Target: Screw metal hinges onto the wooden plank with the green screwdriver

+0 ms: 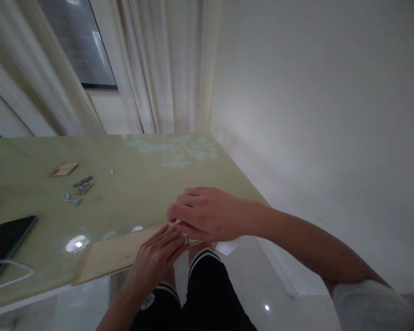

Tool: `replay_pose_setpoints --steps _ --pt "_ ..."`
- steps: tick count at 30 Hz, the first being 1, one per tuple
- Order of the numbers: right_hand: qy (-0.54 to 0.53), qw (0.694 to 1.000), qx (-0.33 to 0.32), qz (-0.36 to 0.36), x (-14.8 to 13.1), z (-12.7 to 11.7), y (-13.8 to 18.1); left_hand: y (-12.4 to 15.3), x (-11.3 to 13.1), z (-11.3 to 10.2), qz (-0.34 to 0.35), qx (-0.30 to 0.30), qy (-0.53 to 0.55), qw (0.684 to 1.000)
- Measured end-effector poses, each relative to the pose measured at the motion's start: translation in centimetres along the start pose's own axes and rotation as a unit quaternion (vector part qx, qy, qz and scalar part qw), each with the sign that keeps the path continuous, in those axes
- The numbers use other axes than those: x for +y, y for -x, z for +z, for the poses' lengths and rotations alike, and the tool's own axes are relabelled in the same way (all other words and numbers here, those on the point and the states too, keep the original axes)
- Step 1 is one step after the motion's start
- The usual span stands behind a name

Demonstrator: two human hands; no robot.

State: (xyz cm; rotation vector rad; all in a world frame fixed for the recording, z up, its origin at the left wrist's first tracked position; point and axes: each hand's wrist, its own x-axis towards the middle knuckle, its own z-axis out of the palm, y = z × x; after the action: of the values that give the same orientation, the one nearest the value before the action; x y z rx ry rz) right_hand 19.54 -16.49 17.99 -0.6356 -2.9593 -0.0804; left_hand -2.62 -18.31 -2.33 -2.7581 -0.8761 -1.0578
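Observation:
A flat pale wooden board (106,257) lies along the near edge of the table. My left hand (158,253) rests on the board toward its right end, fingers together on top and thumb at the near edge, holding it. Just beside those fingertips, my right hand (207,214) is closed, with fingers curled down at the board's end. What it pinches is hidden beneath the fingers. A small shiny metal piece (186,239) shows between the two hands, and its kind is unclear.
Several metal strips (83,186) and small screws (71,199) lie on the green table (131,184). Behind them is a small wooden piece (64,169). A dark phone or tablet (10,241) and a white cable (25,268) are at left. A wall (317,138) borders the right side.

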Motion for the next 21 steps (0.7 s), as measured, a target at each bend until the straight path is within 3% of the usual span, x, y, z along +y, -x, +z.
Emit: replay_pose_setpoints --steps 6,8,11,13,15,19,21 --pt "0.059 0.969 -0.035 0.238 -0.72 0.08 -0.25 0.61 -0.49 0.38 0.011 0.000 -0.004 1.000" --pt "0.062 0.976 -0.038 0.206 -0.74 0.15 -0.31 0.64 -0.49 0.35 0.007 -0.003 0.000 1.000" --pt "0.045 0.997 -0.021 0.061 -0.43 0.02 0.04 0.34 -0.24 0.09 -0.001 -0.009 0.003 1.000" --pt "0.027 1.000 -0.005 0.010 -0.21 -0.17 0.36 0.12 -0.10 -0.03 -0.004 -0.011 0.002 1.000" --pt "0.013 0.999 0.003 0.037 -0.14 -0.27 0.50 0.02 -0.10 0.02 -0.002 -0.005 -0.001 1.000" --pt "0.044 0.973 -0.030 0.224 -0.31 -0.02 0.01 0.08 -0.30 0.32 0.013 0.007 -0.008 1.000" --pt "0.054 0.966 -0.042 0.249 -0.30 0.20 -0.31 0.00 -0.25 0.29 0.014 0.009 -0.007 1.000"
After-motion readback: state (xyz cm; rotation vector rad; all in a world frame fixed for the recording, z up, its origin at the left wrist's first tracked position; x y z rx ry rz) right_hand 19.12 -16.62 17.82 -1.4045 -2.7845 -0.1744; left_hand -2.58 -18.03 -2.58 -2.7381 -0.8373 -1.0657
